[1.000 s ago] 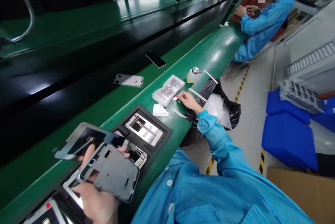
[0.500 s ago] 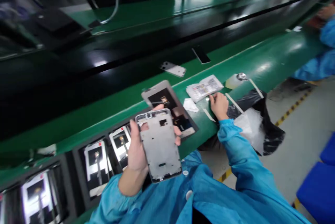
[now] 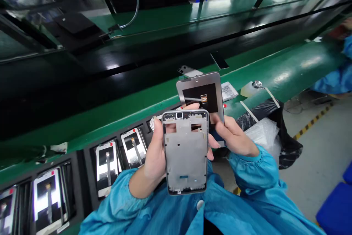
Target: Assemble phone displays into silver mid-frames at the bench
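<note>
You held a bare grey phone frame upright in front of your chest, its flat inner side turned toward you, with two cutouts near the top. Your left hand was wrapped around it, thumb along the left edge and fingers reaching behind, their tips showing past the top and the right edge. Just beyond the frame and partly covered by it stood a silver-bordered panel with a dark square and a small gold connector. Your right hand had its fingers closed narrowly on the panel's lower right edge; how far the hidden fingertips reached behind it, you could not tell from this view.

To your left on the green bench, a dark tray held white-bordered panels in its slots. Beyond your hands lay a pale phone shell and a dark phone. To the right were a printed packet, a bottle of yellowish liquid with a metal top, and a black bag with clear plastic sheets. At the far right, a co-worker's blue sleeve showed.
</note>
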A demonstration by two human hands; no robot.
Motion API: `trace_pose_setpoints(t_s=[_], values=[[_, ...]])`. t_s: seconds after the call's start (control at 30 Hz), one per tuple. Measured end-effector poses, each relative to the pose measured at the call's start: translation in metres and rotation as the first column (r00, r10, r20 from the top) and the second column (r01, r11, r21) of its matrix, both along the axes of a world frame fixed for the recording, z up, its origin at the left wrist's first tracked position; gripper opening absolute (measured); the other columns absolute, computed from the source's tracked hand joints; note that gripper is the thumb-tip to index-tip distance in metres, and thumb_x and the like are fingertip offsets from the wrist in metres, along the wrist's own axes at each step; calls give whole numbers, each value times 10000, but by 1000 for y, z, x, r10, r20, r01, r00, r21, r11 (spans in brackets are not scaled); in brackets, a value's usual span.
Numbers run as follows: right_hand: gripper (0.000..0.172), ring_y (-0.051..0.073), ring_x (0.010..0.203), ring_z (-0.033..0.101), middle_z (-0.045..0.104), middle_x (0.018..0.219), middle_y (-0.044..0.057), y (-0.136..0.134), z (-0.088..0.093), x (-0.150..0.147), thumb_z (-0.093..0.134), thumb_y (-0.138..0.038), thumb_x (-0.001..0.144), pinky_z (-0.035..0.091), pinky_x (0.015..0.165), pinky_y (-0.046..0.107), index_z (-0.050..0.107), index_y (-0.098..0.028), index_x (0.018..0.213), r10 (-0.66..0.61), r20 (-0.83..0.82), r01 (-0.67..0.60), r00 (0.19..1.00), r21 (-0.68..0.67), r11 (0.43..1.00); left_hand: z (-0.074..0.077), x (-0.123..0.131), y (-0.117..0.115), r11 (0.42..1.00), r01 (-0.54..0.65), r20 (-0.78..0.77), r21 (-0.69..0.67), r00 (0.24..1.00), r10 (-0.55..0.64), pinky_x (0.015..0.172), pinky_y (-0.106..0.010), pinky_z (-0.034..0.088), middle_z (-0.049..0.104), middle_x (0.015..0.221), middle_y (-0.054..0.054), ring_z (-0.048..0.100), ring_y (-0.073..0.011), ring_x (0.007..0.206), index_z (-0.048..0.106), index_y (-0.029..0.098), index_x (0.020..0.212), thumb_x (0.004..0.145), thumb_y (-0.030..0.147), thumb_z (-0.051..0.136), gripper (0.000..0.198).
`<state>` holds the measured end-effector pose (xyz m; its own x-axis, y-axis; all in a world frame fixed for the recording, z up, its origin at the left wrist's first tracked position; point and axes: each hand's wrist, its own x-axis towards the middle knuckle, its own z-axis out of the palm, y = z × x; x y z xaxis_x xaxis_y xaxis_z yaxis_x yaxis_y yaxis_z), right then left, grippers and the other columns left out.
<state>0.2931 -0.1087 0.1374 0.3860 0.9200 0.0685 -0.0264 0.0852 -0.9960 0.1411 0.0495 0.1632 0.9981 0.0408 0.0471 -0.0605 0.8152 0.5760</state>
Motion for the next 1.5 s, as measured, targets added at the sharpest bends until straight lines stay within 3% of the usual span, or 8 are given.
trace_pose_setpoints(t_s=[0.13,0.27,0.47,0.6,0.77,1.2,1.37,1.5], values=[[450,182,606,712,738,845,27,9,-6,-4,673,-665,1141,725,696,385,787,-230,1156,13,-153,1,988,92,996,5,-3,7,985,-158,-37,61,986,161,784,-420,704,880,1134,-130,845,-291,863,606,273,1689,1062,900,532,889],[744,343,957,842,839,1254,156,2,-30,0,555,-878,1075,768,785,542,724,-260,1454,-173,-191,177,966,2,984,7,10,25,918,-389,-86,79,915,395,773,-476,732,863,1104,-154,841,-327,891,725,192,1551,1066,960,310,999],[684,365,1299,752,727,1546,139,-19,-29,9,416,-750,1175,686,1132,560,654,-330,1659,-88,344,90,935,9,996,-5,42,45,761,-642,-79,99,757,649,879,-389,729,862,1259,-120,852,-257,991,610,246,1686,1190,768,276,794],[728,382,1513,609,578,1654,147,-19,-16,16,552,-572,1196,581,1288,602,361,-366,1868,-10,670,0,742,14,1000,-12,48,47,748,-648,-29,142,753,658,998,-395,717,854,1325,-103,856,-271,1148,536,310,1757,1186,743,424,725],[825,348,1386,659,588,1509,139,-15,-13,24,746,-502,1128,650,1182,540,370,-416,1858,-13,756,-12,654,27,1000,-14,46,50,737,-657,66,159,752,656,1073,-436,704,855,1325,-97,854,-281,1180,529,330,1756,1154,708,582,712],[803,334,1251,692,631,1376,125,-5,-13,25,811,-524,1086,680,1100,549,483,-411,1810,-23,738,-21,674,50,999,-14,44,58,746,-644,154,171,765,625,1103,-506,702,836,1375,-107,837,-350,1285,613,337,1630,1064,707,757,691],[874,330,1244,709,617,1378,130,18,-25,9,764,-681,1075,710,1085,558,434,-402,1835,-158,620,78,768,154,985,-18,44,60,683,-667,233,298,744,626,1044,-489,714,825,1357,-128,760,-422,1423,721,303,1429,908,738,920,707],[938,343,1250,733,625,1351,135,18,-32,8,725,-792,1045,715,1098,578,450,-362,1833,-165,546,110,822,132,985,-18,40,72,623,-700,277,348,712,645,919,-487,745,834,1310,-92,844,-402,1222,721,319,1378,884,755,929,690]])
